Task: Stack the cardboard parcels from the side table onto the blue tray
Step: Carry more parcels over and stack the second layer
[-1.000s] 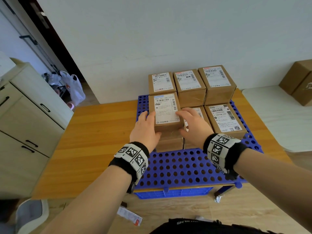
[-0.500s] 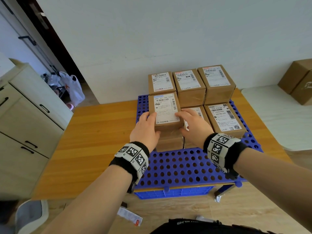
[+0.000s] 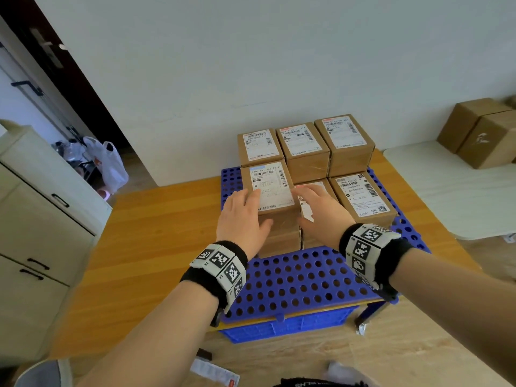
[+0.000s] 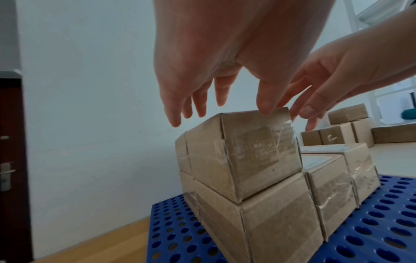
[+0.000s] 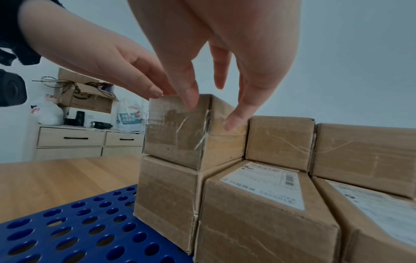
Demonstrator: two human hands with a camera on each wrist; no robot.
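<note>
Cardboard parcel (image 3: 269, 188) unmoved, hands now lifted, fingers loosened

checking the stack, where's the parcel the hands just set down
The parcel tops the near-left stack on the blue tray, between left hand and right hand.

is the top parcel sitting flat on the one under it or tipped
Flat. In both wrist views the top parcel rests flush on the lower parcel, edges nearly aligned. The left hand and right hand have straight fingers.
</note>
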